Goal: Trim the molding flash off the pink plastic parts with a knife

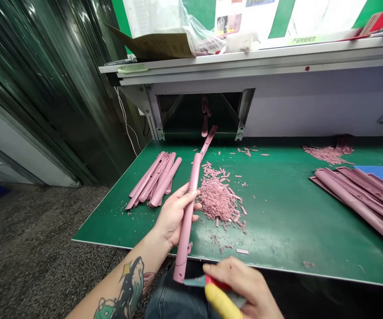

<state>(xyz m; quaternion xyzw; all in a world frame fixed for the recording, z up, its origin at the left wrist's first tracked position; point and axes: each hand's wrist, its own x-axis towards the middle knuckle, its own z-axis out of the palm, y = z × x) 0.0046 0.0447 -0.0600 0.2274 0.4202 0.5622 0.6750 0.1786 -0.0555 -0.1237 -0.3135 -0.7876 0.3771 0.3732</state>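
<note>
"Where is the long, rounded pink plastic strip (186,226)?"
"In the grip of the left hand (172,215), fingers wrapped round it; it slants over the near edge of the flat green surface (284,208), left of a heap of pink shavings (219,200)."
"And the right hand (244,281)?"
"Its grip holds a red-handled tool (196,282), grey blade at the strip's near end; piles of similar strips (156,181) lie left and right."

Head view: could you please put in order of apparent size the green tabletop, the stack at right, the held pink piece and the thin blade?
1. Green tabletop
2. Stack at right, cut off by the picture's edge
3. Held pink piece
4. Thin blade

True sizes are unsure, since distances differ.
</note>
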